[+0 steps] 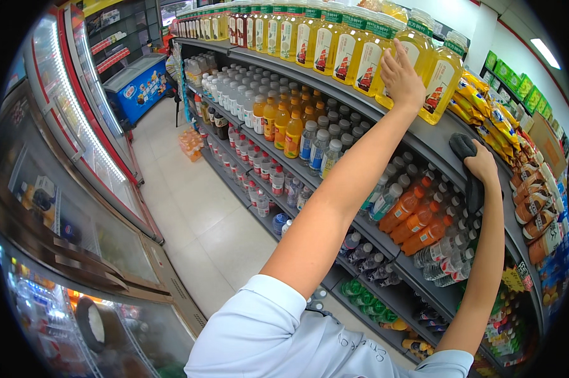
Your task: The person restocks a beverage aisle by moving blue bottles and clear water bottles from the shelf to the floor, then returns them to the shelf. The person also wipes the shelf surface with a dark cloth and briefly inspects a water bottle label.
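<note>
My left hand (400,78) is raised to the row of large bottles of yellow tea on the top shelf, its fingers apart in front of one bottle; whether it touches the bottle is hard to tell. Right of it stands the end bottle (442,80), with a ship on its label. Lower right, my right hand (482,163) grips a dark grey cloth (464,146) at the edge of the grey top shelf (426,134). Part of the cloth hangs down over the shelf's front.
Lower shelves hold orange juice bottles (294,134), orange soda bottles (416,212) and water bottles. Yellow snack bags (497,123) lie beyond the end bottle. Glass-door fridges (90,118) line the left, with a blue chest freezer (137,87) further back. A shrink-wrapped pack (190,141) sits on the floor.
</note>
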Demonstrator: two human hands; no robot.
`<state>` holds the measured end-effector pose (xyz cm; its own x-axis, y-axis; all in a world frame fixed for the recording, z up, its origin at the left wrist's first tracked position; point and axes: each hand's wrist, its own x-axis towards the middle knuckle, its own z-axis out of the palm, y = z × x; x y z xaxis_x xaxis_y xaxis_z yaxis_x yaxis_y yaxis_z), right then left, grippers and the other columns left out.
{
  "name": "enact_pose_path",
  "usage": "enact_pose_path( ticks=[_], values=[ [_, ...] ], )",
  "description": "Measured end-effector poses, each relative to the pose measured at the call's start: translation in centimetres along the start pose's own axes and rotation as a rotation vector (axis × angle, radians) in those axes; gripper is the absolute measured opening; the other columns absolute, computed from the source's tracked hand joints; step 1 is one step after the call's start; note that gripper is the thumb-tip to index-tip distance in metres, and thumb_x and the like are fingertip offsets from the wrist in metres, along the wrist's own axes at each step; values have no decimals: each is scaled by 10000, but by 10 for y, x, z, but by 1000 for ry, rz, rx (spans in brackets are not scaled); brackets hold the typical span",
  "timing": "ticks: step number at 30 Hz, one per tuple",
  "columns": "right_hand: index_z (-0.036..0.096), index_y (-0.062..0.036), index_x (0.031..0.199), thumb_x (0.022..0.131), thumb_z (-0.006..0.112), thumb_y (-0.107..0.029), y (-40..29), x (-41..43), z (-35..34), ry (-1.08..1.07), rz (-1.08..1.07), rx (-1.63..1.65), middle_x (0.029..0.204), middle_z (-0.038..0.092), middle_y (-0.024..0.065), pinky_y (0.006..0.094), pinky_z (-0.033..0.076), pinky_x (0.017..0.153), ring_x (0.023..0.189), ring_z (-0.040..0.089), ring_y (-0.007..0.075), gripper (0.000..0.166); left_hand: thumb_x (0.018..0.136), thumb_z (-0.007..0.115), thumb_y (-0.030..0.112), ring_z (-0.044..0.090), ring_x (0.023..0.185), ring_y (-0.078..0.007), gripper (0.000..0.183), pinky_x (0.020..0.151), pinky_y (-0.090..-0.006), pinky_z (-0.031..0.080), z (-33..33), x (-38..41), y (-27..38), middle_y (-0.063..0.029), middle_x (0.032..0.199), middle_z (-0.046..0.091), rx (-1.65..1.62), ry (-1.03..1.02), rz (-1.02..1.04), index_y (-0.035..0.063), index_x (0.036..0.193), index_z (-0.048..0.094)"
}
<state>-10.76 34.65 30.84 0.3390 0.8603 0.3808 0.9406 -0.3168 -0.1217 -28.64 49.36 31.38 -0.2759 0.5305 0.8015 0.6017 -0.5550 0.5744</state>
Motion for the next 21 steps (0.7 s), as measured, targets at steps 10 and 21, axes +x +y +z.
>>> enact_pose_path(
  ticks=[10, 21],
  values=[
    [444, -135, 1246, 633, 517, -163, -6, -3, 0, -48, 50, -56, 1145, 534, 164, 378, 396, 897, 1081, 471, 318, 618, 610, 750, 240, 334, 1117, -317, 981, 913, -397, 339, -29, 10, -6, -199, 1211, 312, -47, -195, -7, -9, 1338, 141],
    [465, -124, 1197, 660, 533, -204, -3, -9, -1, -12, 3, -88, 1113, 528, 141, 398, 404, 880, 1046, 472, 324, 547, 622, 728, 307, 345, 1080, -321, 953, 843, -404, 388, -26, 13, -13, -194, 1159, 327, 32, -165, 80, -37, 1315, 173]
  ],
)
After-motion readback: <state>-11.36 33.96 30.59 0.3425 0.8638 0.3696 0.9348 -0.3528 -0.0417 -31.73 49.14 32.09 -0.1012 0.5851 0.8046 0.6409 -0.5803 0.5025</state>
